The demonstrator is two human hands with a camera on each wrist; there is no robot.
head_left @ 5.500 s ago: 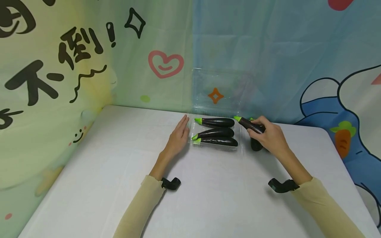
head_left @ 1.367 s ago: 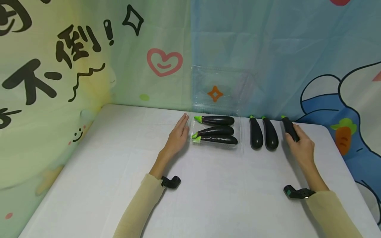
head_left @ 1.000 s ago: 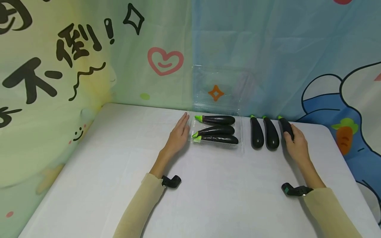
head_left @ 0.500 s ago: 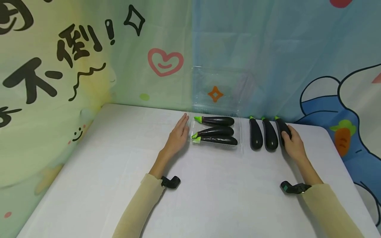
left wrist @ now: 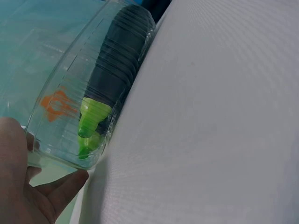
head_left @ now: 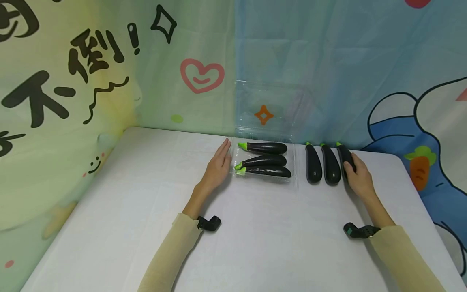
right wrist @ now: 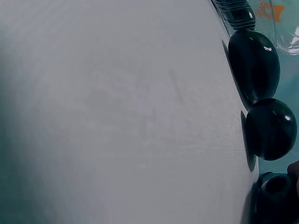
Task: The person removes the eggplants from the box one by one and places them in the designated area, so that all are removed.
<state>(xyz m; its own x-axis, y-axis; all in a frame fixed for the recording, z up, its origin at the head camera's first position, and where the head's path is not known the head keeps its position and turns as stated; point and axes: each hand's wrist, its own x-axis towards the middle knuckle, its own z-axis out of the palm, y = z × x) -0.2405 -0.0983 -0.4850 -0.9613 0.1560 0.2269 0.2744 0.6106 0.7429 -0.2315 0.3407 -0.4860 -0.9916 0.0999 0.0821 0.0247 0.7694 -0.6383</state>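
Observation:
A clear plastic tray (head_left: pixel 262 180) with its lid (head_left: pixel 277 101) standing up against the wall holds three dark eggplants (head_left: pixel 264 161) lying sideways, green stems to the left. My left hand (head_left: pixel 219 163) lies flat with straight fingers against the tray's left side; the left wrist view shows the tray wall (left wrist: pixel 60 84), an eggplant (left wrist: pixel 119 60) inside and my hand (left wrist: pixel 28 191). Right of the tray three more eggplants lie in a row, stems away from me. My right hand (head_left: pixel 354 172) grips the rightmost one (head_left: pixel 343 153), beside the other two (head_left: pixel 313 164) (head_left: pixel 330 165).
The white table (head_left: pixel 255 235) ends in a rounded corner at the right, close to my right arm. Printed cloth walls stand behind and to the left. In the right wrist view the blunt ends of the loose eggplants (right wrist: pixel 254 63) (right wrist: pixel 271 128) (right wrist: pixel 275 198) line the right edge.
My right hand has slid the rightmost eggplant left, close against the other two. Earlier it held an eggplant near the tray. The left hand and tray have not moved.

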